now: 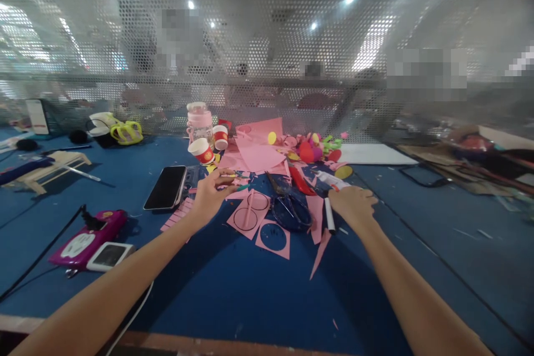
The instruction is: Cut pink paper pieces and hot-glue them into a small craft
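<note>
My left hand (212,192) reaches over the craft scraps with thumb and fingers pinched together. Thin green and yellow bits show at its fingertips; whether it holds them is unclear. My right hand (354,204) is curled beside a whitish tool (332,180), its fingertips partly hidden. Just below that hand lies a white marker (330,214). Between my hands rest dark-blue-handled scissors (292,210) and a red-handled tool (301,179). Nearer me are a pink paper square with two drawn circles (246,219) and a pink square with a round hole (285,248).
Pink paper sheets (256,154), two paper cups (202,151) and a pink-lidded bottle (199,121) stand farther back. A black phone (166,187) and a purple device (89,242) are at left. A perforated metal screen (267,44) rises behind the blue table.
</note>
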`<state>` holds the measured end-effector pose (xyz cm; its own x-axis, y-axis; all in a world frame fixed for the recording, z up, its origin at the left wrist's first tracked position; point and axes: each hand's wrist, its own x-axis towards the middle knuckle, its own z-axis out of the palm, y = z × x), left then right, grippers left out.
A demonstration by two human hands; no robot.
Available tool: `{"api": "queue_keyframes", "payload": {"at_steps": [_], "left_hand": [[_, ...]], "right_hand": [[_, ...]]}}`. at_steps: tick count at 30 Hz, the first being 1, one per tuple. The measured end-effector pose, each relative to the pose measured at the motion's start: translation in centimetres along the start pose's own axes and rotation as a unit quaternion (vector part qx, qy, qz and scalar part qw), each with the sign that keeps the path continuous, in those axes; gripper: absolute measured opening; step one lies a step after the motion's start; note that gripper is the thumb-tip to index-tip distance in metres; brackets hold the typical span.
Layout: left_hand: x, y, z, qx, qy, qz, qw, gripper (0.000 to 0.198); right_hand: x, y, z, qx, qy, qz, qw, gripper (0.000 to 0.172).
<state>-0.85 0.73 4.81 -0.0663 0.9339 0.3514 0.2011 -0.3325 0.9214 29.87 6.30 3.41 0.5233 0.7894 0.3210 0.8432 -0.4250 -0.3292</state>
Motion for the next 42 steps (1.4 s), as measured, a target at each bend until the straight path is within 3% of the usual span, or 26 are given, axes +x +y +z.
{"api": "queue_keyframes", "payload": {"at_steps": [2,7,10,12,15,18,22,26,30,37,42], "left_hand": [[0.1,-0.2,0.0,0.003,-0.002,0.001,1.0,0.033],[0.1,-0.6,-0.1,0.005,-0.014,0.003,1.0,0.038],[0.0,-0.6,0.1,-0.012,-0.027,0.002,1.0,0.039],[0.0,-0.6,0.1,-0.021,-0.027,0.001,0.999,0.038],[0.2,-0.6,0.0,-0.009,-0.009,0.006,1.0,0.033],[0.5,-0.8,-0.4,0.013,0.02,0.02,1.0,0.03],[1.0,-1.3,-0.7,-0.002,0.044,0.017,0.999,0.03],[1.1,-1.6,-0.6,0.002,0.037,0.025,0.999,0.031],[1.0,-1.6,-0.5,0.009,0.038,0.029,0.999,0.03],[0.9,-1.4,-0.4,-0.007,0.029,0.016,0.999,0.032],[0.8,-1.3,-0.3,-0.047,0.045,0.005,0.998,0.031]], "right_hand": [[-0.4,-0.3,0.1,-0.006,0.02,0.055,0.998,0.062],[-1.0,-0.9,-0.2,0.02,0.063,0.028,0.997,0.066],[-1.9,-1.8,-0.9,0.028,0.074,-0.024,0.997,0.064],[-3.3,-2.9,-1.5,0.052,0.116,-0.108,0.986,0.053],[-6.5,-5.1,-2.2,0.106,0.112,-0.332,0.93,0.027],[-10.1,-6.9,-2.4,0.107,0.007,-0.509,0.854,0.023],[-12.2,-7.8,-2.1,0.082,-0.028,-0.564,0.821,0.032],[-11.3,-7.5,-1.5,0.033,-0.039,-0.642,0.765,0.041],[-10.6,-7.5,-0.8,0.043,-0.071,-0.664,0.743,0.028],[-11.0,-7.3,0.0,0.043,-0.073,-0.639,0.764,0.013],[-10.9,-7.5,-1.1,0.146,-0.052,-0.622,0.768,0.013]]}}
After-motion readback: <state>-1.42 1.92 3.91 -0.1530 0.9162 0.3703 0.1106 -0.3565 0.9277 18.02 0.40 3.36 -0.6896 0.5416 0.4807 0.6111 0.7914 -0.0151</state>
